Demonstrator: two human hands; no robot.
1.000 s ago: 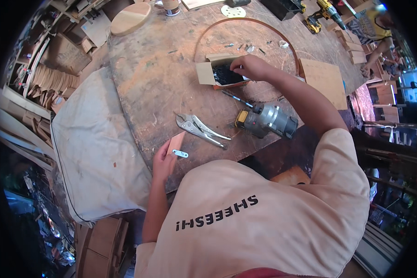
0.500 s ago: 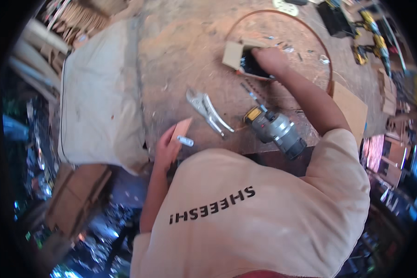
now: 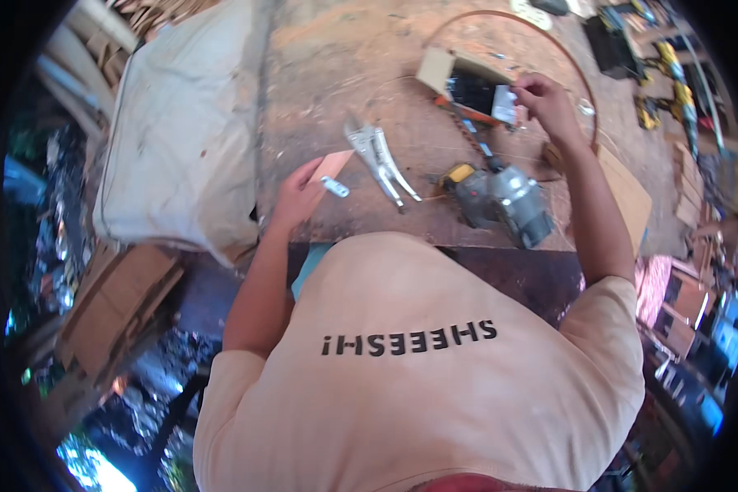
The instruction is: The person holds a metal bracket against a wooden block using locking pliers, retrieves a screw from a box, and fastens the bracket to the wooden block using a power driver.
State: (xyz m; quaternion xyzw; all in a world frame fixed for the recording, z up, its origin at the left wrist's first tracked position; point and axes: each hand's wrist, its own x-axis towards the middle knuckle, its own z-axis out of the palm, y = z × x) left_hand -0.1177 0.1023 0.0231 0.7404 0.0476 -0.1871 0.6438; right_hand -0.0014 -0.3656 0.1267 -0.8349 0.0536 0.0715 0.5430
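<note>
Box open, right hand at its far-right end; wood strip and metal plate in the left hand, joint unconfirmed.
Left hand [image 3: 300, 194] pinches the reddish wood strip [image 3: 334, 165] near the surface's [image 3: 312, 98] front edge; small pale metal plate [image 3: 334, 187] lies across the strip by the thumb, fixed or loose: cannot tell. Right hand [image 3: 547, 107] has fingers bunched beside the open cardboard box [image 3: 437, 69]; whether they grip any small piece: cannot tell. Dark contents [image 3: 470, 90] visible inside the box. Locking pliers [image 3: 376, 164] and power tool [image 3: 523, 201] lie on the surface, neither in hand. Judged status: parts-handling stage, box accessed; no finished join visible.
</note>
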